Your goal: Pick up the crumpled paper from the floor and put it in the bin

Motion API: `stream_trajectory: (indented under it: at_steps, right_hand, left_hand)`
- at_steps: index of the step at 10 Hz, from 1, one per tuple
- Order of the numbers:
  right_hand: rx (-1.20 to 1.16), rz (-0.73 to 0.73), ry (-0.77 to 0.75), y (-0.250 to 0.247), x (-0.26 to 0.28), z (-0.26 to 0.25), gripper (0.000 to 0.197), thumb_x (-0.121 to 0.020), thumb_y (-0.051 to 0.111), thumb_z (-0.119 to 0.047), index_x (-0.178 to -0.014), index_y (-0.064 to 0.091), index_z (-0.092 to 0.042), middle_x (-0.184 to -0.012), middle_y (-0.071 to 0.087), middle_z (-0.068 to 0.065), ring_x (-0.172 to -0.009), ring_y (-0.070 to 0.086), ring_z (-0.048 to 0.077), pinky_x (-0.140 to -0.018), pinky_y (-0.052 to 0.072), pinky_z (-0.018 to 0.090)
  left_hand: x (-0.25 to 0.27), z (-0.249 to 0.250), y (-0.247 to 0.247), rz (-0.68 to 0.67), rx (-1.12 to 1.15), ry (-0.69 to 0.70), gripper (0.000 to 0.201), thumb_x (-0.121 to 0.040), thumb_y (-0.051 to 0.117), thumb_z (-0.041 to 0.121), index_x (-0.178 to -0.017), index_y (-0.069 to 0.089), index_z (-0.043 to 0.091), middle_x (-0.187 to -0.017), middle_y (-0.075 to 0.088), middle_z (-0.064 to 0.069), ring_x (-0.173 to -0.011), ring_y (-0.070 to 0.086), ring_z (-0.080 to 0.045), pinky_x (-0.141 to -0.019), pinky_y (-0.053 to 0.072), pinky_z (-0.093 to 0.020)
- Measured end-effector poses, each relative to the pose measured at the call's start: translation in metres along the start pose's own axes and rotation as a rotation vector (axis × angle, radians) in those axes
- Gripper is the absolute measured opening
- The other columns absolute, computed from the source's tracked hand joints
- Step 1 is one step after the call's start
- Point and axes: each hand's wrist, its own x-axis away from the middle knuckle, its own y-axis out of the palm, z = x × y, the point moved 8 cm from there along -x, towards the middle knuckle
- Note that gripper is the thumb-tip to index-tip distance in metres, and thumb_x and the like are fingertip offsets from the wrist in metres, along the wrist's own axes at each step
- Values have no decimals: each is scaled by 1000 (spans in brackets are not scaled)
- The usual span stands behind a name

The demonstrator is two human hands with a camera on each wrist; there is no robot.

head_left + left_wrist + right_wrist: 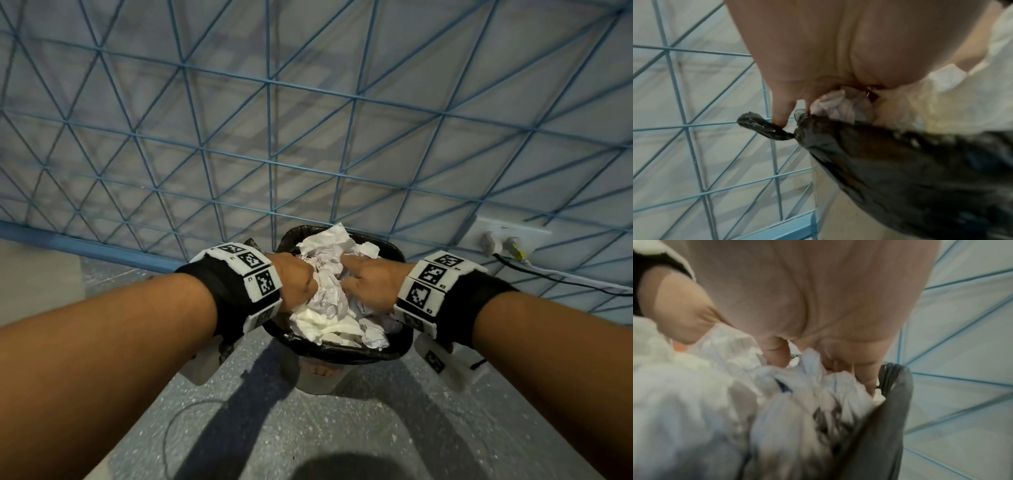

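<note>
A small bin with a black liner (pixel 342 354) stands on the floor against the wall, heaped to the top with crumpled white paper (pixel 329 294). Both hands are pushed into the heap from either side. My left hand (pixel 298 281) has its fingers curled down into the paper (pixel 840 105), and its little finger touches the liner's knotted tail (pixel 764 128). My right hand (pixel 366 279) grips the paper (pixel 731 350) too, with its fingers buried beside the liner's edge (pixel 894 402). The fingertips of both hands are hidden in the paper.
A wall with a blue wire grid (pixel 270 137) rises just behind the bin. A wall socket with plugs (pixel 503 240) and a black cable (pixel 565 279) are at the right. A speckled grey floor (pixel 308 428) lies in front, with a thin cord (pixel 171 428) on it.
</note>
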Motion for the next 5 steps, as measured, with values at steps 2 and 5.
stream_trajectory:
  at_steps: [2,5]
  right_hand:
    - [6,153,-88,-39,31,-3,50,-97,41,-27,-142,32,-9,-148,40,12,-133,40,25,-107,30,28]
    - [-89,336,-103,-68,68,2,46,-95,47,-32,-140,41,-25,-140,52,1,-126,48,20,-96,34,22]
  left_hand:
    - [3,-10,-16,133,118,22,32,-95,34,30,-104,57,10,-112,62,-11,-101,57,-29,-91,47,-40]
    - [12,-13,-44,302,169,125,56,-85,24,39,-122,55,11,-126,53,-9,-115,52,-27,-99,42,-39]
